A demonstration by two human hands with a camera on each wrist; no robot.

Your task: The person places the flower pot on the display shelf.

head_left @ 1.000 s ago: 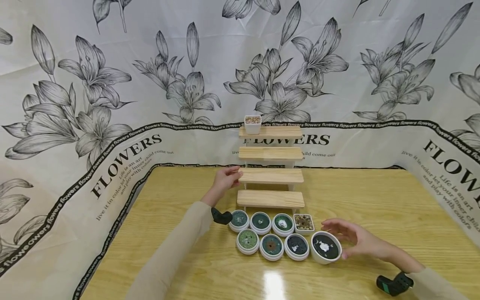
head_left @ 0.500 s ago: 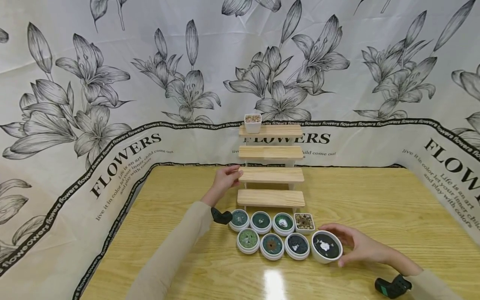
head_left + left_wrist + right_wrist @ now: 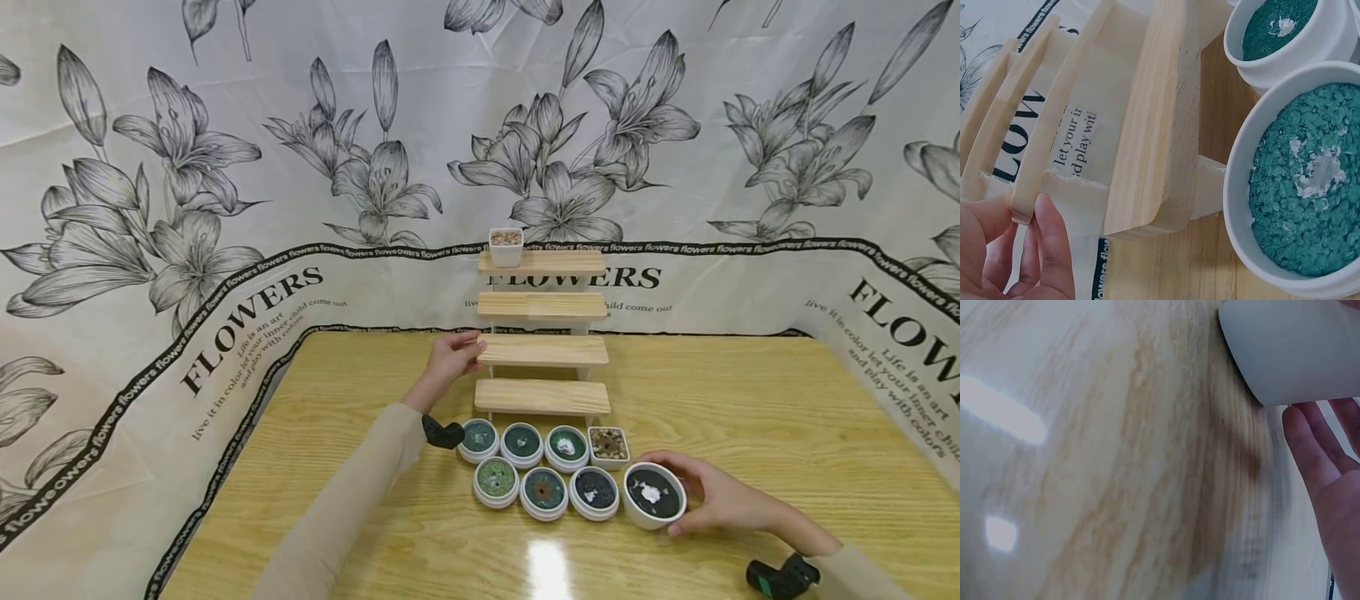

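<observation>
My left hand [image 3: 448, 362] pinches the left end of one board on a stepped wooden stand [image 3: 542, 397]. In the left wrist view, thumb and fingertips [image 3: 1052, 219] close around that board's end. My right hand [image 3: 708, 498] holds a round white pot [image 3: 643, 522] by its right side, with the thumb at the front and fingers behind. Dark filling with a white patch fills the pot. From the right wrist view, the pot's white wall [image 3: 1291, 353] looks tilted, and fingertips [image 3: 1294, 422] lie against it.
Several smaller round white pots with green or dark filling, such as one green-filled pot [image 3: 495, 503], stand in two rows before the stand. A square pebble pot [image 3: 609, 461] ends the back row. Another square pot [image 3: 506, 256] sits on the top board. Floral cloth [image 3: 405, 292] hangs behind the table [image 3: 750, 400].
My right hand has moved in to the round white pot and taken hold of its side, with the pot staying nearly in place. My left hand keeps its hold on the stand.
</observation>
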